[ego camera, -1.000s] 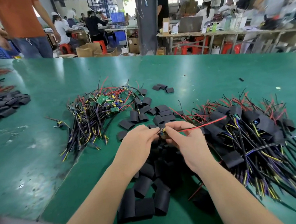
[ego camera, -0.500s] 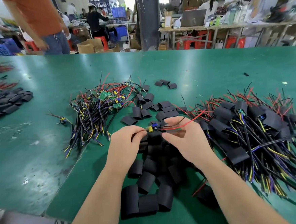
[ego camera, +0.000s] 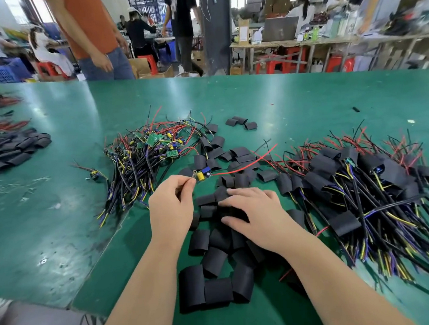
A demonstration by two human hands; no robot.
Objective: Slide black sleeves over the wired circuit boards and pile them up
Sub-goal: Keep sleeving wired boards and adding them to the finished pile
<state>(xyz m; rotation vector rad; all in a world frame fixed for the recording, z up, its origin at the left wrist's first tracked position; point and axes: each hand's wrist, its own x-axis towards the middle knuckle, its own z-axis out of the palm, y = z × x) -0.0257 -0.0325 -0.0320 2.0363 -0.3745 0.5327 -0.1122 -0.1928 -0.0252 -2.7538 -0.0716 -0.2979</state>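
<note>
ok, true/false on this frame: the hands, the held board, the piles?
1. The left hand pinches a wired board. True.
2. That board already wears a sleeve. False: it is bare.
3. The right hand rests on loose sleeves. True.
4. Both hands hold the board. False: only the left hand does.
5. The sleeved pile lies right of both hands. True.

Right hand (ego camera: pixel 255 218) leaves the circuit board (ego camera: pixel 202 174) and now rests lower, on the loose black sleeves (ego camera: pixel 214 251). Left hand (ego camera: pixel 170 206) alone pinches the board.
</note>
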